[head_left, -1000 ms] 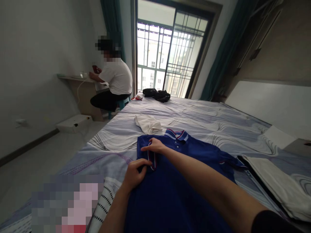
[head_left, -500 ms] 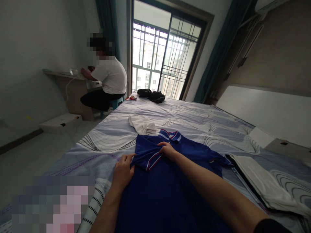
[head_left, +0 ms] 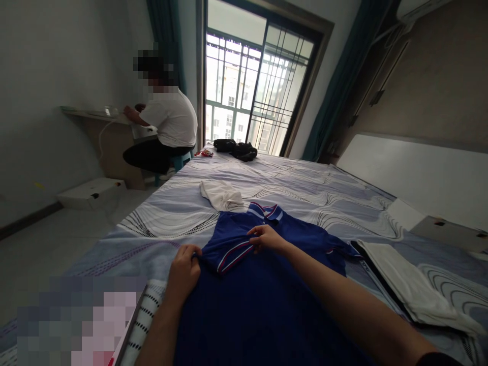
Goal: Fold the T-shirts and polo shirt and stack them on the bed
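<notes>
A blue polo shirt (head_left: 244, 305) lies spread on the bed, its striped collar (head_left: 266, 211) pointing away from me. My left hand (head_left: 185, 272) is closed on the edge of the sleeve at the shirt's left side. The sleeve is folded inward over the body, and its red-and-white trimmed cuff (head_left: 233, 256) runs between my hands. My right hand (head_left: 267, 238) rests at the inner end of that cuff, fingers loosely bent and partly apart on the fabric. The other sleeve (head_left: 343, 246) stretches out to the right.
A crumpled white cloth (head_left: 221, 194) lies beyond the collar. Folded white and black clothes (head_left: 407, 279) are at the right. Black bundled clothing (head_left: 236, 150) sits at the bed's far edge. A person in a white shirt (head_left: 171, 119) sits at a desk (head_left: 110, 137) on the left.
My left hand has moved left and slightly down, drawing the sleeve edge outward. The cuff has shifted left with it. My right hand's fingers have loosened on the fabric.
</notes>
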The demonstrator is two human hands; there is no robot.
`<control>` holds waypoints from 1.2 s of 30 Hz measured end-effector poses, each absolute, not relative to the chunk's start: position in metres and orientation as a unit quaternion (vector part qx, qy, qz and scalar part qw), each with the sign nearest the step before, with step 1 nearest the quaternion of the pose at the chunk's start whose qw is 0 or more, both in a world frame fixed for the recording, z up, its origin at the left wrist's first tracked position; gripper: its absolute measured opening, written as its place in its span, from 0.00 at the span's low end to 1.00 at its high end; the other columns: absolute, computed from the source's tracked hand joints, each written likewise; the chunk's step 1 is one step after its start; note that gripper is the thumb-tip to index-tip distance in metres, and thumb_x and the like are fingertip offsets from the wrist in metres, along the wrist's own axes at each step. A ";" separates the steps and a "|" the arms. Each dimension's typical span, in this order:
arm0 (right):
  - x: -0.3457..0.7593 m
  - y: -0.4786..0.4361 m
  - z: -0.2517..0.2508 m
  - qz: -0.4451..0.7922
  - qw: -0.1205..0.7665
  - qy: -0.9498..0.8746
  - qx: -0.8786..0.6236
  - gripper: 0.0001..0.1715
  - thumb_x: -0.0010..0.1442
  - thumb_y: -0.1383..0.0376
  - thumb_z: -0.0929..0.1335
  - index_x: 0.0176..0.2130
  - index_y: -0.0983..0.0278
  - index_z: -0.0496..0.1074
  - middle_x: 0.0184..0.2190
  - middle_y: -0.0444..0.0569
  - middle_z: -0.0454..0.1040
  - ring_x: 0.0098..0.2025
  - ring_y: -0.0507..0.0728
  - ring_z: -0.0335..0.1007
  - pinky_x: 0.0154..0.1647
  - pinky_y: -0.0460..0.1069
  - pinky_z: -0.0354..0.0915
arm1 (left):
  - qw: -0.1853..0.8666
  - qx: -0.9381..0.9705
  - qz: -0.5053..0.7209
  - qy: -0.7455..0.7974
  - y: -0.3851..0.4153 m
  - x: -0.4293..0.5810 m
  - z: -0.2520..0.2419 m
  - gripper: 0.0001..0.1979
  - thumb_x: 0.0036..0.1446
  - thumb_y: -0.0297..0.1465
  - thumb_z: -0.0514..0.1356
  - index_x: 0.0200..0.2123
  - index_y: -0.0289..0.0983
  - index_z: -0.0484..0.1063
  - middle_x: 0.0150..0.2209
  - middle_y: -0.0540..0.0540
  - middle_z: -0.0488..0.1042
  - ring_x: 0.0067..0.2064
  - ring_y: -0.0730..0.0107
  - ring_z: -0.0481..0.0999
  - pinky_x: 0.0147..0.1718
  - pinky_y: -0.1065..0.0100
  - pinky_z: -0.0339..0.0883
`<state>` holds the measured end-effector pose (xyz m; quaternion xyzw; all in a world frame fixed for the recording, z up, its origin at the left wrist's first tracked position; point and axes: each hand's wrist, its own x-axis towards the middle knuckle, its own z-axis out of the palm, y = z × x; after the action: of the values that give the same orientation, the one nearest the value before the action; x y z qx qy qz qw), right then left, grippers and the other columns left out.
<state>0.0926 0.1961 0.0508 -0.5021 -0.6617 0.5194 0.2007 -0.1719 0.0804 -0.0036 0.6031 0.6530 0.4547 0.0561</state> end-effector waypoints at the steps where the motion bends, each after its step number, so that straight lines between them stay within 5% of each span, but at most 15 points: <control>1: 0.097 0.192 0.047 0.493 0.190 -0.684 -0.502 0.22 0.48 0.72 0.72 0.46 0.66 0.76 0.29 0.42 0.71 0.27 0.51 0.71 0.33 0.51 0.75 | 0.057 0.601 0.453 0.656 0.080 -0.172 -0.004 0.09 0.50 0.24 0.52 0.33 0.40 0.69 0.37 0.45 0.71 0.41 0.59 0.74 0.46 0.58 0.70; 5: 0.105 0.180 0.027 0.310 0.159 -0.800 -0.488 0.39 0.43 0.75 0.75 0.56 0.61 0.73 0.45 0.49 0.70 0.39 0.54 0.72 0.46 0.51 0.72 | 0.099 0.639 0.400 0.650 0.079 -0.170 -0.008 0.16 0.52 0.26 0.54 0.44 0.41 0.72 0.45 0.44 0.72 0.42 0.60 0.75 0.45 0.58 0.71; 9: 0.105 0.173 0.018 0.204 0.192 -0.846 -0.453 0.24 0.62 0.71 0.66 0.56 0.59 0.74 0.49 0.52 0.69 0.47 0.55 0.71 0.55 0.51 0.67 | 0.118 0.660 0.390 0.631 0.081 -0.174 -0.010 0.13 0.56 0.29 0.53 0.41 0.41 0.76 0.44 0.44 0.73 0.44 0.60 0.76 0.50 0.56 0.70; 12: 0.108 0.167 0.015 0.150 0.200 -0.876 -0.412 0.21 0.68 0.66 0.63 0.57 0.59 0.74 0.52 0.53 0.70 0.52 0.57 0.70 0.58 0.52 0.65 | 0.104 0.680 0.375 0.621 0.079 -0.173 -0.008 0.14 0.57 0.30 0.55 0.42 0.42 0.79 0.48 0.42 0.75 0.51 0.56 0.74 0.55 0.52 0.67; 16: 0.114 0.162 0.005 0.081 0.226 -0.909 -0.340 0.28 0.62 0.58 0.71 0.61 0.57 0.70 0.57 0.54 0.68 0.55 0.60 0.68 0.58 0.55 0.67 | 0.048 0.740 0.322 0.589 0.070 -0.164 -0.002 0.28 0.53 0.21 0.56 0.54 0.53 0.76 0.67 0.47 0.61 0.68 0.46 0.56 0.62 0.39 0.56; 18: 0.116 0.164 0.001 0.052 0.225 -0.920 -0.317 0.28 0.62 0.57 0.72 0.60 0.58 0.71 0.56 0.54 0.70 0.53 0.60 0.69 0.57 0.55 0.69 | 0.039 0.772 0.301 0.559 0.067 -0.159 0.001 0.30 0.51 0.18 0.55 0.50 0.55 0.78 0.71 0.52 0.56 0.71 0.44 0.47 0.63 0.36 0.51; 21: 0.118 0.172 0.002 0.013 0.183 -0.937 -0.298 0.22 0.65 0.63 0.69 0.58 0.60 0.73 0.52 0.54 0.74 0.51 0.59 0.72 0.55 0.54 0.70 | 0.049 0.790 0.292 0.537 0.068 -0.156 0.004 0.25 0.51 0.19 0.56 0.42 0.54 0.82 0.68 0.55 0.61 0.72 0.45 0.46 0.64 0.34 0.48; 26: 0.123 0.178 0.014 -0.020 0.146 -0.936 -0.321 0.26 0.65 0.75 0.62 0.59 0.61 0.72 0.53 0.53 0.76 0.52 0.59 0.72 0.55 0.53 0.71 | 0.111 0.808 0.304 0.493 0.070 -0.154 0.006 0.22 0.54 0.23 0.57 0.43 0.54 0.81 0.59 0.55 0.75 0.69 0.51 0.56 0.66 0.35 0.45; 31: 0.129 0.153 0.007 0.020 0.151 -0.916 -0.372 0.31 0.64 0.72 0.62 0.65 0.66 0.64 0.66 0.57 0.64 0.66 0.61 0.60 0.67 0.58 0.60 | 0.210 0.808 0.272 0.478 0.067 -0.152 0.008 0.34 0.45 0.20 0.54 0.56 0.49 0.75 0.57 0.50 0.76 0.63 0.54 0.69 0.68 0.37 0.43; 36: 0.149 0.099 -0.002 0.077 0.089 -0.909 -0.399 0.36 0.70 0.58 0.60 0.72 0.59 0.48 0.74 0.51 0.41 0.74 0.62 0.38 0.73 0.64 0.44 | 0.208 0.778 0.308 0.507 0.075 -0.154 0.002 0.22 0.63 0.36 0.52 0.58 0.47 0.73 0.59 0.48 0.74 0.65 0.55 0.67 0.67 0.44 0.53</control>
<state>0.1493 0.0989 -0.0018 -0.3987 -0.9094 0.0774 0.0891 -0.1543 0.0751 0.0020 0.7778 0.5069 0.3080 0.2079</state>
